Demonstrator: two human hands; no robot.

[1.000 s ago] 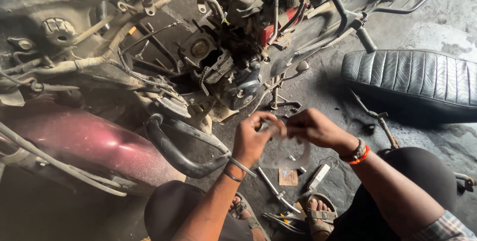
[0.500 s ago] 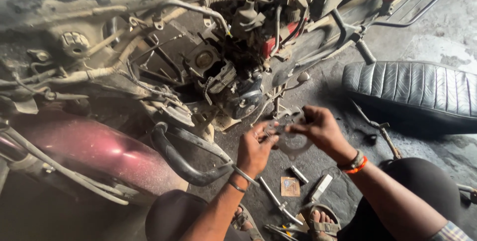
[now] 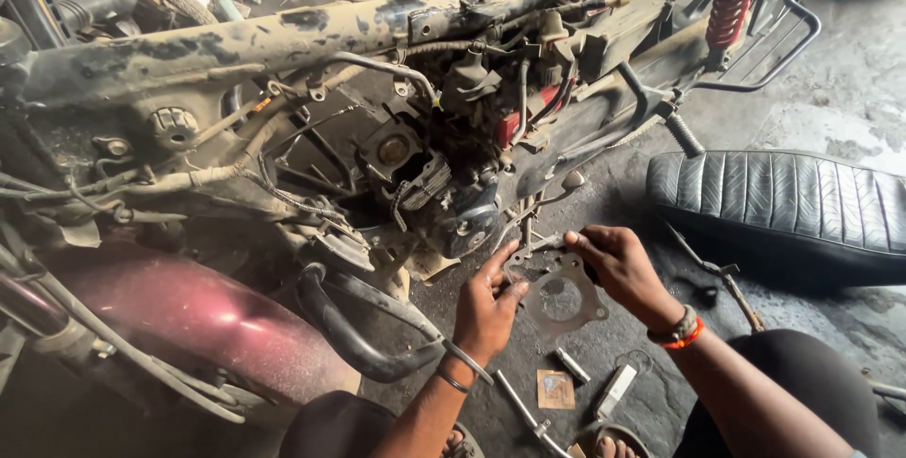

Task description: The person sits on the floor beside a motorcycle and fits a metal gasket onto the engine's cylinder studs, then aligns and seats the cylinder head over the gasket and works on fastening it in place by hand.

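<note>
Low centre of the frame, the left hand (image 3: 486, 307) and right hand (image 3: 618, 269) pinch a thin grey gasket (image 3: 557, 293) by its edges, fingers closed on it; gripped this tightly it could crease or tear; it could also drop onto the gritty floor (image 3: 830, 109).

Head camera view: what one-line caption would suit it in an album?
Both hands, left hand and right hand, hold a flat grey gasket beside a stripped motorcycle engine.

Thin matt metal gasket (image 3: 559, 296), grimy dusty metal frame (image 3: 283, 38), ribbed glossy black vinyl seat (image 3: 783, 199).
</note>
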